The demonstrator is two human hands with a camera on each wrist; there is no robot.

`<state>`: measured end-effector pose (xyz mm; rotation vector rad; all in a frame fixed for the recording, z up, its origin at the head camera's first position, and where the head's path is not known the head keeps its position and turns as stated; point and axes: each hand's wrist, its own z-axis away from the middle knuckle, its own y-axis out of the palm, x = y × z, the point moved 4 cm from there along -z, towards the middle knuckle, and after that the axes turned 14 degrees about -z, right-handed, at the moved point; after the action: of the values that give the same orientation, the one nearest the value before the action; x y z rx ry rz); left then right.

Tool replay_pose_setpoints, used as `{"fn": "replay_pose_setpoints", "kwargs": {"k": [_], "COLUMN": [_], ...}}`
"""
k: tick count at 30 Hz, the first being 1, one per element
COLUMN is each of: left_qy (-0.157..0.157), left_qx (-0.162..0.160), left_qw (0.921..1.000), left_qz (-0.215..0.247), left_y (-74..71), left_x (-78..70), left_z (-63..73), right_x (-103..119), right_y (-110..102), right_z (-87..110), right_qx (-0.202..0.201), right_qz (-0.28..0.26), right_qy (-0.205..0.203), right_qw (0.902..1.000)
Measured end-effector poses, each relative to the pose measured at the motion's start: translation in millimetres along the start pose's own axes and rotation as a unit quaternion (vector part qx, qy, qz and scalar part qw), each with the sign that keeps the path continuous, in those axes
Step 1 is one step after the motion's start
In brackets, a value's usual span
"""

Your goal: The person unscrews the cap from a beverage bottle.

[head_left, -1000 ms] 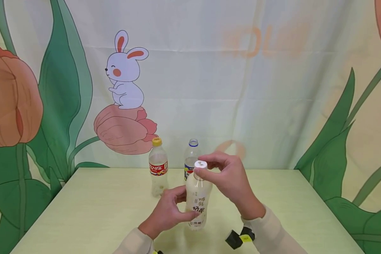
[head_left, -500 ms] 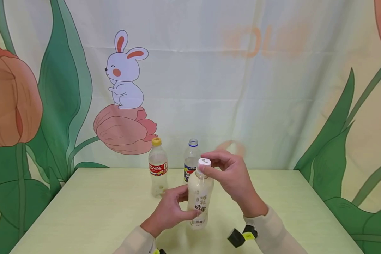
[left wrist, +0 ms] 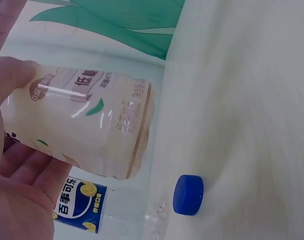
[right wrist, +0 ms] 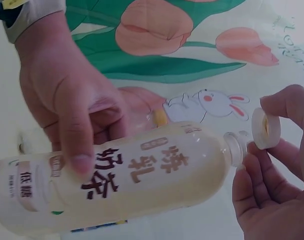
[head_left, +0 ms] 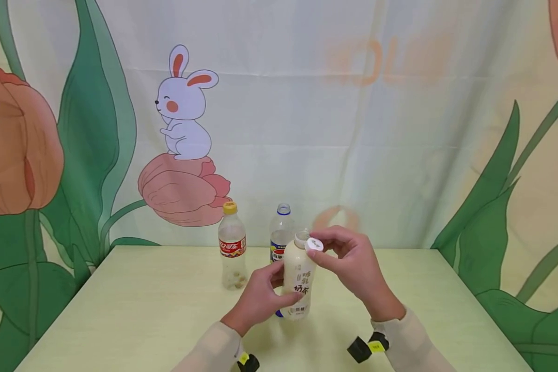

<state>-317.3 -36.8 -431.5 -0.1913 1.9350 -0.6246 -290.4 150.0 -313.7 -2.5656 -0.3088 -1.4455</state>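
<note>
We are facing a tulip-printed curtain (head_left: 279, 113) across a pale bench (head_left: 144, 315) bearing a blue cap (left wrist: 188, 195). Over the bench, the grip of our left hand (head_left: 260, 293) is holding the milk-tea bottle (head_left: 296, 268) while our right hand (head_left: 357, 261) is pinching a white cap (head_left: 314, 245) beside its open mouth (right wrist: 234, 149).

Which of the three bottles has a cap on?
The red-labelled bottle, leftmost in the head view: its yellow cap sits on the neck. The blue-labelled bottle is uncapped; the milky bottle has its white cap off, pinched in the right hand.
</note>
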Motion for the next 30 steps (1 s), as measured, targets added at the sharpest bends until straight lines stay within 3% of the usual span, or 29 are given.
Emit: {"fn": "replay_pose_setpoints", "kwargs": {"k": [9, 13, 18, 24, 30], "left_qy": [-0.034, -0.033, -0.020, -0.030, -0.032], "left_qx": [0.009, 0.005, 0.005, 0.008, 0.000], "left_qw": [0.9991, 0.9989, 0.9984, 0.9975, 0.9978], "left_qz": [-0.022, -0.034, -0.053, -0.063, -0.058], "left_y": [16.8, 24.6, 34.3, 44.9, 59.5], "left_x": [4.0, 6.1, 6.3, 3.4, 3.6], "left_z": [-26.7, -38.7, -51.5, -64.6, -79.2], "right_x": [-25.9, -39.6, -61.3, -93.8, -118.1], "right_y": [-22.4, -31.8, -42.1, -54.8, -61.5], "right_z": [10.3, 15.6, 24.6, 36.7, 44.4], "right_qx": [0.032, 0.049, 0.067, 0.094, 0.134], "right_qz": [0.026, 0.030, 0.077, 0.097, 0.117], "right_qy": [-0.018, -0.032, -0.043, -0.001, 0.002], "right_qw": [0.9990, 0.9978, 0.9938, 0.9909, 0.9840]}}
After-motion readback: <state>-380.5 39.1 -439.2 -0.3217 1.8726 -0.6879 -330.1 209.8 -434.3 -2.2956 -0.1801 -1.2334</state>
